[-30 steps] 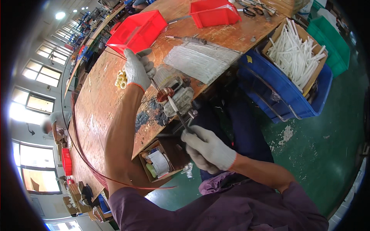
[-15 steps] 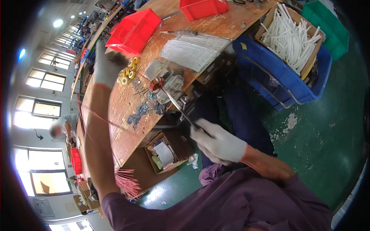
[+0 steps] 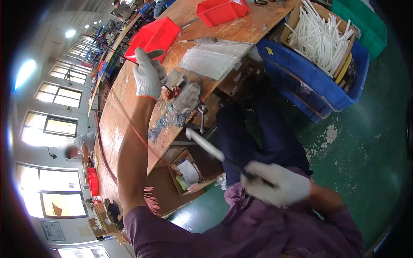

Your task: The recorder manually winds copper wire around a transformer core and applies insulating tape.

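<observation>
My left hand (image 3: pixel 148 77), in a white glove, is above the bench next to the red bin, its fingers closed round a dark wire (image 3: pixel 115 52) that runs out to the upper left. Just below it, a small copper-wound coil (image 3: pixel 172 93) sits at the bench's near edge, partly hidden by the hand. Over my lap, my gloved right hand (image 3: pixel 277 184) grips a tool with a black handle and a pale shaft (image 3: pixel 206 145). Motion smears this tool; its tip points at the bench, apart from the coil. A long reddish wire (image 3: pixel 129 118) crosses near my left forearm.
Red bins (image 3: pixel 221 12) and a stack of white sleeves (image 3: pixel 211 60) lie on the wooden bench (image 3: pixel 129 99). A metal clamp (image 3: pixel 202 115) is at its edge. Right stands a blue crate (image 3: pixel 297 86) with a box of white tubes (image 3: pixel 320 38). Below are a carton (image 3: pixel 187 172) and pink wires (image 3: pixel 150 201).
My right hand has drawn the tool back toward my body, away from the coil. My left hand has come right and nearer, close over the coil. The view has shifted slightly.
</observation>
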`<act>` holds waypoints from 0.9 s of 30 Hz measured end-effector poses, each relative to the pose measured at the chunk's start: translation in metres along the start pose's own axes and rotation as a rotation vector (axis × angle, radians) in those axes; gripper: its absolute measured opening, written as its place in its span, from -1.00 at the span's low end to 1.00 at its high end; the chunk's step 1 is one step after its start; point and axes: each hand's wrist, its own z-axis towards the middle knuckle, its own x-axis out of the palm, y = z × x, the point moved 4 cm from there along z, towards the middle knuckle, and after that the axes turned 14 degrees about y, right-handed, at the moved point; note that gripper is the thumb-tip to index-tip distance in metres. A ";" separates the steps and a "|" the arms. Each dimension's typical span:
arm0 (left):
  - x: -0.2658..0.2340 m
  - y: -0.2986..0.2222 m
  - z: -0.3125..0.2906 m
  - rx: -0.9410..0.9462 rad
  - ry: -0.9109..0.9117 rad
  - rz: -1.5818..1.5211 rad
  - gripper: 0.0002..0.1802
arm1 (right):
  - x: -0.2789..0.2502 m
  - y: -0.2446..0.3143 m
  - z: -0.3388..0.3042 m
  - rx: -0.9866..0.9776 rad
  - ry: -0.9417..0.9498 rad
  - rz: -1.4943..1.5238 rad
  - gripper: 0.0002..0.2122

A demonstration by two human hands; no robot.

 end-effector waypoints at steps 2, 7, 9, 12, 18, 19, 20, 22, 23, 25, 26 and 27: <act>-0.013 0.015 0.026 -0.060 -0.078 -0.051 -0.17 | -0.013 -0.011 0.057 0.061 0.023 0.273 -0.82; -0.051 0.069 0.058 -0.235 -0.121 -0.251 -0.16 | -0.020 -0.022 0.184 -0.022 -0.036 0.743 -0.79; -0.057 0.088 0.063 -0.267 -0.082 -0.297 -0.15 | -0.031 -0.022 0.212 -0.120 -0.063 0.880 -0.79; -0.054 0.108 0.065 -0.306 -0.090 -0.308 -0.14 | -0.043 -0.020 0.216 -0.163 0.010 0.903 -0.80; -0.055 0.063 0.038 -0.321 0.080 -0.099 -0.21 | -0.034 -0.022 0.150 -0.121 -0.012 0.656 -0.84; -0.064 0.042 0.028 -0.235 0.032 0.103 -0.31 | -0.031 -0.024 0.140 -0.127 -0.030 0.643 -0.84; -0.069 0.024 0.010 -0.125 -0.020 0.322 -0.37 | -0.025 -0.028 0.127 -0.044 -0.037 0.641 -0.84; -0.055 -0.006 -0.040 0.256 -0.075 1.165 -0.24 | -0.019 -0.033 0.093 -0.003 0.022 0.711 -0.85; -0.037 -0.007 -0.066 0.445 0.073 1.291 -0.16 | -0.013 -0.035 0.075 0.065 0.083 0.788 -0.86; 0.003 0.001 -0.095 0.621 0.235 1.415 -0.10 | -0.008 -0.033 0.029 0.113 0.080 0.679 -0.86; 0.022 0.008 -0.106 0.609 0.262 1.407 -0.13 | 0.001 -0.028 -0.007 0.123 0.053 0.536 -0.85; 0.038 0.013 -0.108 0.517 0.348 1.212 -0.20 | 0.001 -0.014 -0.036 -0.022 0.042 0.305 -0.84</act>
